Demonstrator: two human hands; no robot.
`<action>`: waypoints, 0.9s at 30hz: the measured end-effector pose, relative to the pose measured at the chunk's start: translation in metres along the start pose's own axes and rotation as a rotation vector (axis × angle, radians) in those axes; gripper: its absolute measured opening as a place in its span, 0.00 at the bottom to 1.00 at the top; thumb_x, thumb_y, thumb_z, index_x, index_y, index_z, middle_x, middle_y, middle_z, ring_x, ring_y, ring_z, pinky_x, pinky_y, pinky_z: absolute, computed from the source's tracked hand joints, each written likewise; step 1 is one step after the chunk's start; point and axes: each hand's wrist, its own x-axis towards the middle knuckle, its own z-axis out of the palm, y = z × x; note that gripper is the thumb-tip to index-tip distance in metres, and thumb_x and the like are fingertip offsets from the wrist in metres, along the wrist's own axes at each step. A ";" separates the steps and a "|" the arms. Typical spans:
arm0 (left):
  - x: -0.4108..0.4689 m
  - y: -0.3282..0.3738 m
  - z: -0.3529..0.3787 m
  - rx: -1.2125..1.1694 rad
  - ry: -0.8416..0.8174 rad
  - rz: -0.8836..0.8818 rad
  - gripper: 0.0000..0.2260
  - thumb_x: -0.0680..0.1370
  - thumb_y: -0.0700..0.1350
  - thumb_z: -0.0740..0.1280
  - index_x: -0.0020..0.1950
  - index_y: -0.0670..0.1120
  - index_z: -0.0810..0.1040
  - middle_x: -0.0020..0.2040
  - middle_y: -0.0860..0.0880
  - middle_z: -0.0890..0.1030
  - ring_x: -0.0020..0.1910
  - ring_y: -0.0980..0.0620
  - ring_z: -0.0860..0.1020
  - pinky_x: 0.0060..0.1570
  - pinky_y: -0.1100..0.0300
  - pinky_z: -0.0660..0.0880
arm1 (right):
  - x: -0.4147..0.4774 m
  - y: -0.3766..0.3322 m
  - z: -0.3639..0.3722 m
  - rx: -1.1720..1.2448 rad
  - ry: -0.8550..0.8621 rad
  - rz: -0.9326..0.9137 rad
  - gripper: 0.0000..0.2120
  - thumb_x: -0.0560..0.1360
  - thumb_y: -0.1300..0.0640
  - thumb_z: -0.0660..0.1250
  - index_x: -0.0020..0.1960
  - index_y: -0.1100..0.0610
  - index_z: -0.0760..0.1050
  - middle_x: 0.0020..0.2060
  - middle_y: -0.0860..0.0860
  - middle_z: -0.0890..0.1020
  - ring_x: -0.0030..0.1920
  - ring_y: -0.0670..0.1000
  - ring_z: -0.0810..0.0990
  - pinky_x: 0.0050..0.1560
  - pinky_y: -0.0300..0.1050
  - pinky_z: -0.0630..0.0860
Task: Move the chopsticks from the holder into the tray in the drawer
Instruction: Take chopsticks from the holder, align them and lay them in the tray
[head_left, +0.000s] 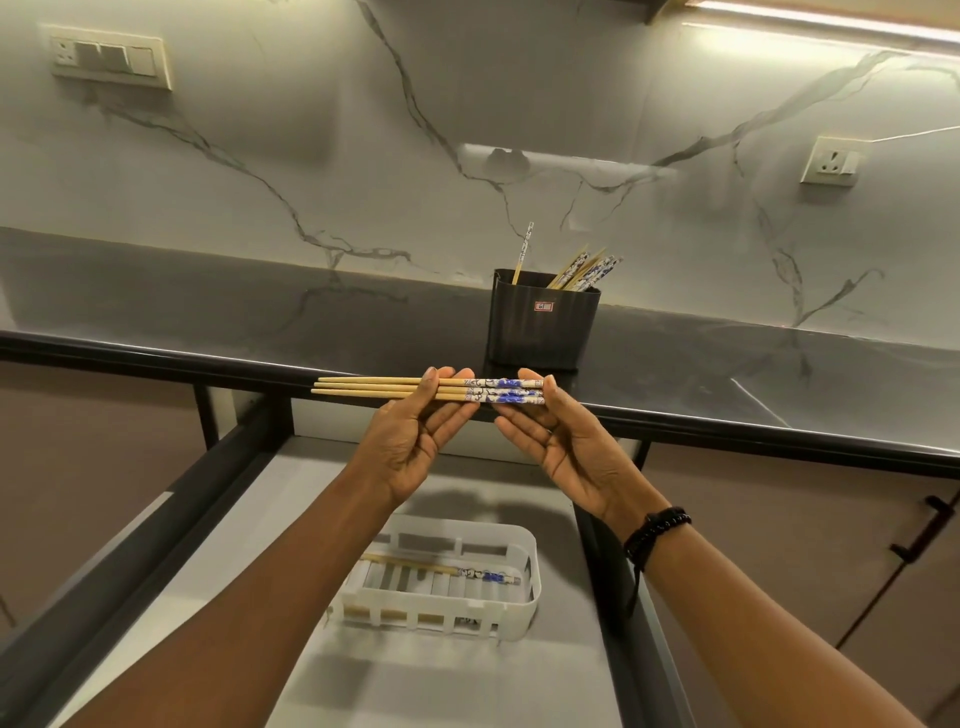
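I hold three wooden chopsticks (363, 389) with blue-and-white patterned ends level above the open drawer (457, 680). My left hand (410, 441) pinches their middle, palm up, and my right hand (566, 452) pinches the patterned ends. Behind them, on the counter, stands the dark holder (543, 332), and several more chopsticks (582, 270) stick out of its top. Below my hands, a white slotted tray (532, 566) lies on the drawer floor with a few chopsticks (467, 572) lying in it.
The dark counter edge (727, 431) runs just behind my hands. The drawer's black side rails (130, 545) flank the tray. A cabinet door with a black handle (914, 530) is at the right. Wall sockets (109, 57) sit on the marble backsplash.
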 end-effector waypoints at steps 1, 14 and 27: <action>0.000 0.000 0.000 0.010 0.011 0.013 0.09 0.80 0.41 0.63 0.55 0.37 0.78 0.52 0.38 0.83 0.51 0.43 0.83 0.42 0.54 0.82 | 0.000 -0.001 0.000 -0.036 0.017 -0.022 0.15 0.77 0.53 0.66 0.58 0.59 0.82 0.60 0.65 0.81 0.56 0.58 0.84 0.50 0.46 0.83; 0.004 -0.002 -0.005 0.181 0.045 0.037 0.09 0.81 0.41 0.62 0.56 0.37 0.77 0.52 0.38 0.83 0.51 0.44 0.83 0.44 0.54 0.82 | -0.004 -0.004 0.000 -0.451 0.129 -0.131 0.14 0.68 0.61 0.74 0.53 0.61 0.83 0.49 0.62 0.86 0.47 0.54 0.87 0.45 0.39 0.83; 0.002 0.000 -0.002 0.239 0.044 0.063 0.09 0.81 0.42 0.62 0.56 0.38 0.76 0.52 0.38 0.84 0.49 0.44 0.84 0.43 0.55 0.82 | -0.005 -0.001 0.002 -0.300 0.123 0.044 0.11 0.69 0.59 0.73 0.51 0.59 0.85 0.52 0.64 0.85 0.45 0.54 0.87 0.42 0.41 0.84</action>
